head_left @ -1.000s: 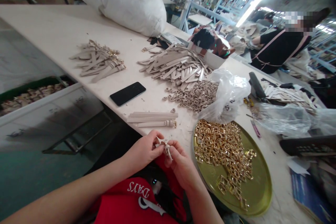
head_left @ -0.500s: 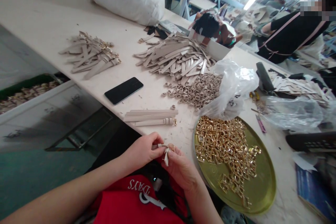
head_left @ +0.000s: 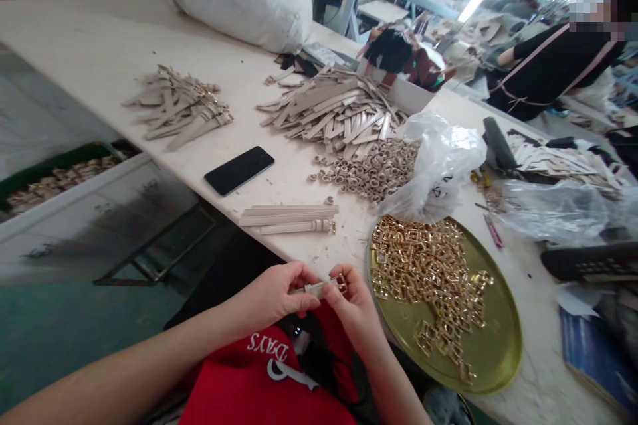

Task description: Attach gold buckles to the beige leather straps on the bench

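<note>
Strap (head_left: 316, 289) with 1 gold buckle (head_left: 341, 282): left hand (head_left: 282, 290) and right hand (head_left: 355, 305) pinch it.

I record the word "DAYS" in white capitals, inverted to my view, on the red garment (head_left: 239, 388) I wear; dark marks on the clear plastic bag (head_left: 451, 153) and the white bin (head_left: 100, 216) beside the table (head_left: 94, 33) are illegible.

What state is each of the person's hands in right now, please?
Left hand: closed, holding a beige strap.
Right hand: closed, holding the same strap at its gold buckle end.
</note>
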Demonstrator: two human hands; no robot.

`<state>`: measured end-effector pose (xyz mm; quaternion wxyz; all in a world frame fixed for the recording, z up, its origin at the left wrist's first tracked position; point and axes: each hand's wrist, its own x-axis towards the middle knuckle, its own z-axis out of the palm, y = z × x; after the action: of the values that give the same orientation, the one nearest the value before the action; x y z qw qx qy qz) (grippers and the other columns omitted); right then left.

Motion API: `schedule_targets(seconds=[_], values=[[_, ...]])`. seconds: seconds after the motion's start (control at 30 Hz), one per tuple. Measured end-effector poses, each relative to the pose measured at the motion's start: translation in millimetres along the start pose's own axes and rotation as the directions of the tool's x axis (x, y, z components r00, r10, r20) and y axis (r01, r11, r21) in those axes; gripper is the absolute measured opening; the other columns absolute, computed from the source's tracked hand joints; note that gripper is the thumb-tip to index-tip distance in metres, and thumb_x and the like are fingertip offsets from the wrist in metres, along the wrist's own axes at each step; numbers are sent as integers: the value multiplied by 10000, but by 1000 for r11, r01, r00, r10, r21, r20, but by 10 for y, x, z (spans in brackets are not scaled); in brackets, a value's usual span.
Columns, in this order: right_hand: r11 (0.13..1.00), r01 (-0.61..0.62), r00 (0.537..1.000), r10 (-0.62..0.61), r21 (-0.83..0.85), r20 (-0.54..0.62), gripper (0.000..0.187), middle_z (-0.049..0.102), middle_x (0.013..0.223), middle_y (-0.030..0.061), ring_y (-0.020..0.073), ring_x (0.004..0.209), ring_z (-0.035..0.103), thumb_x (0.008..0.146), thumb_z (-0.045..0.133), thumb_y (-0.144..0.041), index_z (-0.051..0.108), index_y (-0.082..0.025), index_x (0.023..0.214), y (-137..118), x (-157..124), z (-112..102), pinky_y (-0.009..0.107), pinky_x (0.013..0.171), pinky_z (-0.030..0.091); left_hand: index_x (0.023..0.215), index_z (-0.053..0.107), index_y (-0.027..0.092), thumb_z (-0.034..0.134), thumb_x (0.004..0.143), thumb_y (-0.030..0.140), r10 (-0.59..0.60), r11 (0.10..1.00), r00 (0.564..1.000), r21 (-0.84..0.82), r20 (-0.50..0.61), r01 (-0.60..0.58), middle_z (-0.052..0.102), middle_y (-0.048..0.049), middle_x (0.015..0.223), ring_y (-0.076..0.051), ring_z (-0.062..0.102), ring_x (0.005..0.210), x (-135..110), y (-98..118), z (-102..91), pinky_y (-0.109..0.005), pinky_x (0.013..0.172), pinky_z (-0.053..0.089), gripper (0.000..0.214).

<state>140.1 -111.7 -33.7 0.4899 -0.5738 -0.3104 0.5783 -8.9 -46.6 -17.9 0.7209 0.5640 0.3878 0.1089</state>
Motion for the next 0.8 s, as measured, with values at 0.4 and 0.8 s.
schedule_targets(seconds=[0.4, 0.8], values=[[792, 300, 953, -267, -533, 139, 97, 475, 611, -37, 111, 531, 430, 837, 437, -284, 476, -198, 816, 99, -204, 5, 220, 488, 341, 819, 560, 126, 625, 685, 384, -106, 990, 993, -90, 46, 110, 617, -5, 707, -134, 582, 634, -150, -36, 19, -243, 599, 451, 297], [709, 248, 914, -398, -660, -83, 101, 518, 656, -15, 135, 570, 485, 844, 406, -270, 466, -192, 823, 240, -89, 148, 245, 522, 365, 879, 567, 117, 564, 729, 330, -60, 998, 998, 35, 0, 60, 631, -24, 683, -159, 599, 666, -66, -57, 18, -259, 623, 459, 261]])
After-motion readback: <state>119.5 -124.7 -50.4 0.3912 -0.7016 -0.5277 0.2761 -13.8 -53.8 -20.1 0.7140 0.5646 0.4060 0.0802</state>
